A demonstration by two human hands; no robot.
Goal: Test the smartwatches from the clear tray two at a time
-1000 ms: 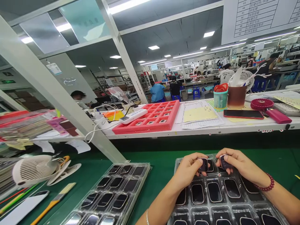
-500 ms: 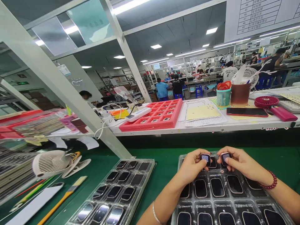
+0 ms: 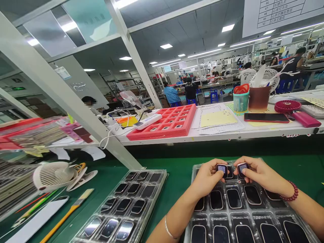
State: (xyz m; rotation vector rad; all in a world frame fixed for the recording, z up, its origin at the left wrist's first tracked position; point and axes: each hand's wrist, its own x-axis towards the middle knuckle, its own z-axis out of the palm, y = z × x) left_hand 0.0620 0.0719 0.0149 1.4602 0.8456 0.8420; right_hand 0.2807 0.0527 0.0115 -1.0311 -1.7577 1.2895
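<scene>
Fingers [image 3: 214, 165] pinching: left hand [image 3: 208, 178] on one QR-screen smartwatch [image 3: 221, 170], right hand [image 3: 260, 173] on another smartwatch [image 3: 242, 169], long axes upright, just apart, above clear blister tray's [image 3: 187, 216] twelve o'clock end.

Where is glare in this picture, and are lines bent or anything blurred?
In the head view, glare sits on the smartwatch screens in the left tray; the white shelf post leans steeply from wide-lens distortion; the watch in the left hand and the watch in the right hand look sharp; distant workers look soft.
</scene>
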